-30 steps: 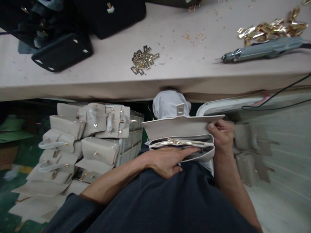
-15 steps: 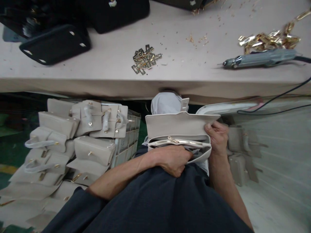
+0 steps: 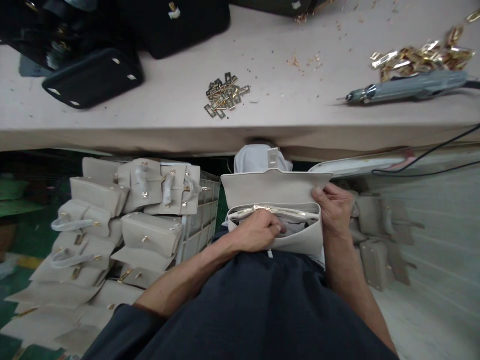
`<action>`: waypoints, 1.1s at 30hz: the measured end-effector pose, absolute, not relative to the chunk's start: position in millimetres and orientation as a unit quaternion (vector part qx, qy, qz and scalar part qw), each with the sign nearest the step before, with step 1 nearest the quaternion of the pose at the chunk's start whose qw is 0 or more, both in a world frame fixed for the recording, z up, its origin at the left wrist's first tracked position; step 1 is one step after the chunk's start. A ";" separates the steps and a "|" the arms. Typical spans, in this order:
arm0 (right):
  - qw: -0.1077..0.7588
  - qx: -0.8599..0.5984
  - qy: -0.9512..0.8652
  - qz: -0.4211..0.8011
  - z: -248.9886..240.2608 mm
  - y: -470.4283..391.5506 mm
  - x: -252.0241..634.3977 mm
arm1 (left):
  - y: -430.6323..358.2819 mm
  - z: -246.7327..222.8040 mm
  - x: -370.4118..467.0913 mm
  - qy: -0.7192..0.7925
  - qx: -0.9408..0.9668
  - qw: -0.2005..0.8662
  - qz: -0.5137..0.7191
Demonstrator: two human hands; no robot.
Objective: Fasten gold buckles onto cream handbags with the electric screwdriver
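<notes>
A beige handbag [image 3: 296,244] lies across my lap with its flap [image 3: 258,190] folded back and its mouth open. A gold zipper [image 3: 290,212] runs along the inner compartment. My right hand [image 3: 333,207] pinches the right end of the bag near the flap's corner, thumb on top. My left hand [image 3: 258,231] reaches into the front compartment with its fingers curled; its fingertips are partly hidden, and what they grip cannot be made out. A small tab with a slot [image 3: 273,159] sticks up from the flap's edge.
On the table [image 3: 168,112] lie small metal plates [image 3: 227,95], gold fittings [image 3: 416,57] and a grey electric screwdriver [image 3: 408,89] with a black cable. Black bags [image 3: 93,80] stand at far left. Beige handbags fill a crate [image 3: 200,225] at left; more [image 3: 375,262] lie in a white bin at right.
My left hand has shifted left and up along the bag's mouth, showing more of the grey lining. The flap and its tab have moved slightly left. My right hand keeps its hold.
</notes>
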State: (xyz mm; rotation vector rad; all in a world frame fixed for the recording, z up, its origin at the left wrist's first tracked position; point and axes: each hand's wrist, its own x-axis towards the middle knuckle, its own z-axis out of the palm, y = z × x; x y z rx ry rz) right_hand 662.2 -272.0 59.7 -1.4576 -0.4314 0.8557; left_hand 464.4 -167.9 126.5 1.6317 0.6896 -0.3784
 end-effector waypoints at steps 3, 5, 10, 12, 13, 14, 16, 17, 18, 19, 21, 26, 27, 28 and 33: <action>0.644 -0.640 -0.195 0.371 59.0 -270.4 661.0 | -174.8 114.0 464.2 0.324 0.726 0.592 -0.132; 0.640 -0.642 -0.195 0.375 59.8 -269.2 660.8 | -179.0 108.7 464.3 0.342 0.730 0.583 -0.108; 0.644 -0.649 -0.180 0.364 60.9 -269.6 661.6 | -187.7 106.7 462.1 0.351 0.749 0.562 -0.026; 0.645 -0.648 -0.174 0.366 59.0 -272.4 661.9 | -190.1 110.2 458.4 0.351 0.774 0.527 0.001; 0.646 -0.647 -0.171 0.367 57.6 -274.2 661.9 | -190.8 112.9 456.1 0.349 0.792 0.501 0.004; 0.645 -0.649 -0.169 0.367 56.1 -276.0 661.9 | -190.9 116.2 453.8 0.345 0.812 0.470 -0.002; 0.641 -0.657 -0.166 0.362 53.4 -279.2 661.7 | -189.5 123.8 449.6 0.330 0.851 0.408 -0.035; 0.638 -0.661 -0.164 0.359 52.5 -280.2 661.6 | -188.2 127.8 448.1 0.319 0.865 0.383 -0.056; 0.635 -0.665 -0.162 0.358 51.8 -280.8 661.4 | -186.7 131.7 447.1 0.309 0.875 0.364 -0.077; 0.633 -0.668 -0.160 0.357 51.5 -280.8 661.3 | -185.3 135.5 446.6 0.301 0.882 0.350 -0.097; 0.628 -0.673 -0.155 0.357 51.6 -279.5 661.1 | -183.1 141.9 446.9 0.290 0.887 0.334 -0.130; 0.612 -0.681 -0.123 0.382 52.9 -272.3 663.0 | -179.1 150.5 451.1 0.286 0.880 0.342 -0.166; 0.607 -0.682 -0.115 0.391 52.7 -270.6 663.8 | -176.8 151.2 452.5 0.292 0.875 0.348 -0.168; 0.603 -0.683 -0.109 0.398 52.1 -268.8 664.7 | -173.6 151.6 454.1 0.299 0.869 0.355 -0.171; 0.582 -0.704 -0.117 0.391 46.9 -258.7 668.0 | -152.0 151.3 459.8 0.328 0.843 0.393 -0.165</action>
